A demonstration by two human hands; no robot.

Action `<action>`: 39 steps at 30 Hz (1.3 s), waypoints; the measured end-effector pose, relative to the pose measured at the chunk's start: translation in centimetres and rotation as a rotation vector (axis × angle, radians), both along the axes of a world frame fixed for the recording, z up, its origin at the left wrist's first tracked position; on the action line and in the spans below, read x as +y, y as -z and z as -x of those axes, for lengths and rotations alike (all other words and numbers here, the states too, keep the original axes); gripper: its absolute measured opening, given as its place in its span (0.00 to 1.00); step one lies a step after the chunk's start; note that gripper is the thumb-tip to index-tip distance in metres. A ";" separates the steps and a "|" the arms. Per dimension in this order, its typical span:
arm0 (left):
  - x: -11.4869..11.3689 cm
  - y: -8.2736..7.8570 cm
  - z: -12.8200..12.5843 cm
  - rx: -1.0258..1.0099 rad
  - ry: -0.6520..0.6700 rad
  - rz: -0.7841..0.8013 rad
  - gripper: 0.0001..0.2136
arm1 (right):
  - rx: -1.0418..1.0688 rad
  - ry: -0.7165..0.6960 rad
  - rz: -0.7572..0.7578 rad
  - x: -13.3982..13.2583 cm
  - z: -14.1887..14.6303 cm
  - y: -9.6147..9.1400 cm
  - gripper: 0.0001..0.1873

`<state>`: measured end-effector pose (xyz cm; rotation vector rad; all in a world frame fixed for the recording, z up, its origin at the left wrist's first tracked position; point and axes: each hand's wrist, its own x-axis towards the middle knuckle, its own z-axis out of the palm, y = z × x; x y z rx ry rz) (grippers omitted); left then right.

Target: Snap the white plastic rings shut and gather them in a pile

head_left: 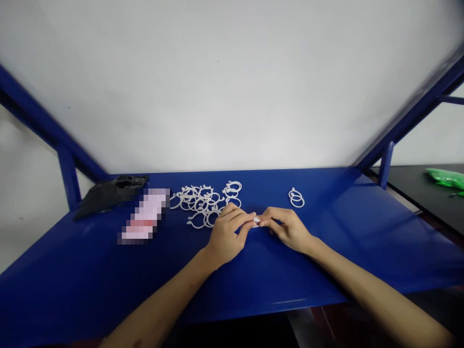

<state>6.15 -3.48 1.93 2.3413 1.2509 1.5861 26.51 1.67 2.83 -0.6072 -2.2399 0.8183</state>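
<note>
Fingers [243,220] of my left hand [226,233] and right hand [290,229] clamp a white piece [256,221]; white rings [199,205] lie left of them.

On the bench [275,270], a pile of rings [201,203] lies left of centre, just behind the left hand [228,231]. Left of the pile is a blurred item [147,212], with a bag [105,194] farther left, near the back corner. A small piece [256,221] sits between the left hand and the right hand [288,229]. Behind the right hand lie 2 overlapping rings [296,197], well apart from the pile. A wall [232,96] stands behind.
</note>
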 end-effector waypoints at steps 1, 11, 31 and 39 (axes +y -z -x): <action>0.0 0.0 0.0 -0.001 0.004 0.012 0.07 | -0.003 -0.001 -0.003 0.0 0.0 0.0 0.12; 0.0 0.7 -0.1 0.013 0.037 0.040 0.08 | -0.048 -0.021 -0.100 0.2 -0.2 0.4 0.12; 2.6 1.4 3.0 0.469 -0.431 0.215 0.05 | -0.455 0.773 -0.399 4.8 -4.6 -1.0 0.11; 2.3 1.1 2.8 0.468 -0.422 0.252 0.06 | -0.663 0.927 -0.219 5.2 -5.2 -1.7 0.08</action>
